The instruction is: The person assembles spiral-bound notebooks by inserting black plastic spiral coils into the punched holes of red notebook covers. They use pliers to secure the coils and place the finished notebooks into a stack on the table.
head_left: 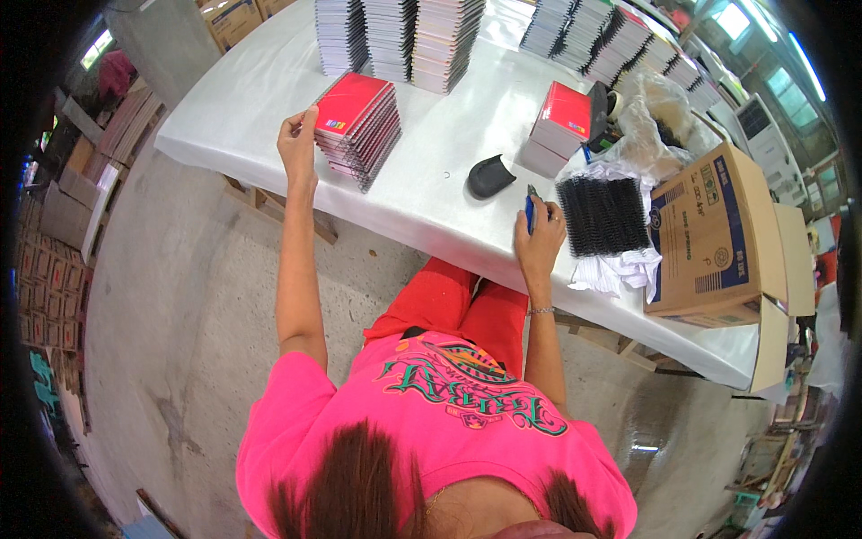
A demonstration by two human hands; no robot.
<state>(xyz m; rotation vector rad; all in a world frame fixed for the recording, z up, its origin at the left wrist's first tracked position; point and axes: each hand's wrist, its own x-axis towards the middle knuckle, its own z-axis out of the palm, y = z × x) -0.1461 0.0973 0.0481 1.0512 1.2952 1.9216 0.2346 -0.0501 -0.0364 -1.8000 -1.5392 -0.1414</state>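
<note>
A stack of red-covered spiral notebooks point(357, 112) stands near the table's front edge on the left. My left hand point(298, 144) is at its left side, fingers closed on the edge of the top notebook. To the right, my right hand point(541, 232) rests low over the table, wrapped around small blue-handled pliers point(530, 212) whose dark tip points away from me; my fingers hide much of them. Just beyond that hand lies a curved black plastic piece point(490, 177). Beside it on the right, a bundle of black spiral coils point(603, 216) lies on white cloth point(620, 272).
Tall stacks of spiral-bound notebooks point(388, 40) stand at the back, with more point(584, 36) at the far right. Another red-topped pile point(557, 130) sits right of centre. Clear plastic bags point(654, 117) and an open cardboard box point(709, 238) occupy the table's right side.
</note>
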